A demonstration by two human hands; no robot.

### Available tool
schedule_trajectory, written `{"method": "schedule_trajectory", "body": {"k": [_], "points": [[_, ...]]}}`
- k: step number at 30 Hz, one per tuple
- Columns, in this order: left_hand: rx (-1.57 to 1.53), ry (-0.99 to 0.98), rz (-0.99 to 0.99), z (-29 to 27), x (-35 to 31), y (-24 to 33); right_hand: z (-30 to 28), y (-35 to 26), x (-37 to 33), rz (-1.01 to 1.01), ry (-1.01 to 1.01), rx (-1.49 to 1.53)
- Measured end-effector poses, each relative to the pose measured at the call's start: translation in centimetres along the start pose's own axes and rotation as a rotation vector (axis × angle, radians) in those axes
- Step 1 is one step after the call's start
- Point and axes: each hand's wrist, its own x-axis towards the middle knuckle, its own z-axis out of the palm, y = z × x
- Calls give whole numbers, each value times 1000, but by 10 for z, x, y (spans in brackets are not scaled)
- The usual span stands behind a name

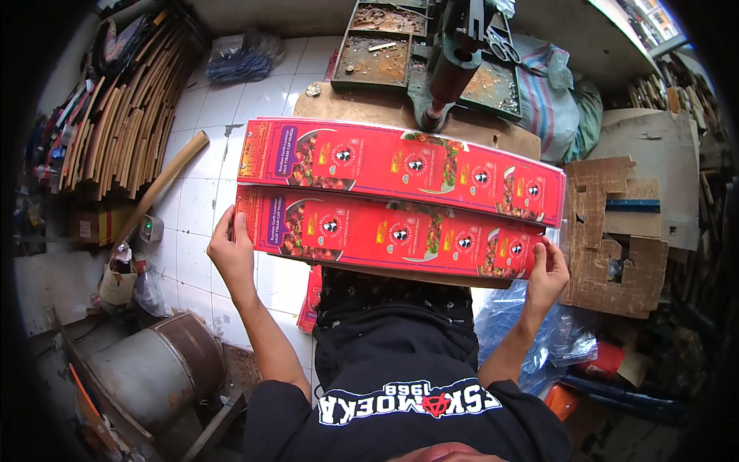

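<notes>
Two long red printed sheets lie one beyond the other, with pictures of food dishes and round emblems on them. My left hand (pixel 233 245) grips the left end of the near red printed sheet (pixel 359 240), thumb on top. At its other end my right hand (pixel 547 271) is closed on the right edge, fingers partly hidden underneath. The far red printed sheet (pixel 377 165) rests on a wooden board (pixel 504 140) and looks like the top of a stack. The near sheet's far edge lies along or just under it; I cannot tell which.
Just beyond the far sheet stands a green hand press (pixel 454 73), its ram low. Metal trays (pixel 373 58) with small parts flank it, and scissors (pixel 504 48) lie on the right one. Cut cardboard (pixel 616 239) is at right, stacked cardboard strips (pixel 131 100) at left.
</notes>
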Motion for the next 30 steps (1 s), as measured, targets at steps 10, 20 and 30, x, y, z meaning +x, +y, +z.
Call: {"method": "schedule_trajectory", "body": {"k": [10,20,30], "points": [[-67,34,57,-5,1,-4,-5,-5,3,30,-23,-51],[-939,-317,-194,-37,-1,-10,-34,27,14,160,-17,52],[-2007,-422,-266,-5,-43,10,-18,0,3,-60,291,-1]]}}
